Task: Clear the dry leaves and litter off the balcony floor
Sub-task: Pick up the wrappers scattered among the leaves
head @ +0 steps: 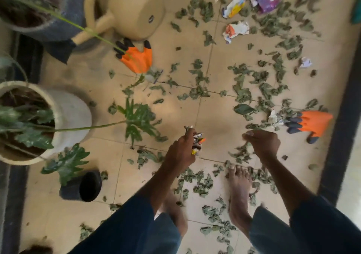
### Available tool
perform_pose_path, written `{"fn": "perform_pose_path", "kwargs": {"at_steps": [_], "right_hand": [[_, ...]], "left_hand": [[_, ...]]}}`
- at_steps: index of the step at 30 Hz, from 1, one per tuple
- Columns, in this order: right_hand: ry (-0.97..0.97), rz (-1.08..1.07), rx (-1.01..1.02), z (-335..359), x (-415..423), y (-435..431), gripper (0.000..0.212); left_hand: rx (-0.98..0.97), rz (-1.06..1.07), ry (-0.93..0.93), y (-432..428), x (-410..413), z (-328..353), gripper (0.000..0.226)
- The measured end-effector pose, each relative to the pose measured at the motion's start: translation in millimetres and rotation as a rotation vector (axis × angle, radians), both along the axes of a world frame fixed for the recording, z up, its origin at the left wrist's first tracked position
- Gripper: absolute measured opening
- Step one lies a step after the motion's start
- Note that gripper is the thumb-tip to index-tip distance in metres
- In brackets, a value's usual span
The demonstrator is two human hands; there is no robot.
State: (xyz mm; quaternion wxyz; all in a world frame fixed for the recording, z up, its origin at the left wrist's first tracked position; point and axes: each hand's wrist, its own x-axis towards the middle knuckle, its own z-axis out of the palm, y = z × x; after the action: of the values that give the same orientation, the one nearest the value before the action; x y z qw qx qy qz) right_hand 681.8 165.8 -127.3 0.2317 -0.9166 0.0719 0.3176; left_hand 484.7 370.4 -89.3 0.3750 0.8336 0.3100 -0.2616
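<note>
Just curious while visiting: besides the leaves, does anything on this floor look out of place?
Yes. One orange glove lies by the tipped-over watering can, the other glove far right, both unworn while the left hand grips litter bare. A small black pot lies on its side.

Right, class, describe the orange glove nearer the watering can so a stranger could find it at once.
Start at the big beige watering can at the top of the view. Just below its body lies an orange glove with black fingertips, a green plant stem crossing it. The other orange glove lies far right by the dark border.
</note>
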Motion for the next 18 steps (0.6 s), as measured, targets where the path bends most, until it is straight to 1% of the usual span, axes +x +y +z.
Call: {"fn": "perform_pose_path", "kwargs": {"at_steps": [3,5,6,10,11,14,16,18], "right_hand": [[-0.073,-0.012,-0.048,-6,38,-34,0.026],[-0.131,0.042,-0.109,-13,59,-51,0.016],[-0.159,0.066,-0.134,-19,69,-57,0.016],[-0.250,0.065,-0.156,-45,96,-51,0.030],[-0.234,0.071,-0.164,-53,98,-48,0.035],[-0.147,0.178,-0.187,-83,96,-44,0.060],[-0.126,0.183,-0.214,-97,95,-47,0.062],[-0.140,0.158,-0.238,-99,95,-49,0.051]], "left_hand": [[-0.030,0.013,-0.035,-14,38,-8,0.070],[-0.051,0.023,-0.078,-25,64,-15,0.065],[-0.062,0.029,-0.100,-31,76,-19,0.064],[-0.076,0.039,-0.129,-50,106,-34,0.060],[-0.081,0.039,-0.128,-54,109,-39,0.058],[-0.056,0.021,-0.100,-62,112,-51,0.055],[-0.047,0.004,-0.080,-64,108,-56,0.055],[-0.031,0.007,-0.052,-64,100,-56,0.055]]}}
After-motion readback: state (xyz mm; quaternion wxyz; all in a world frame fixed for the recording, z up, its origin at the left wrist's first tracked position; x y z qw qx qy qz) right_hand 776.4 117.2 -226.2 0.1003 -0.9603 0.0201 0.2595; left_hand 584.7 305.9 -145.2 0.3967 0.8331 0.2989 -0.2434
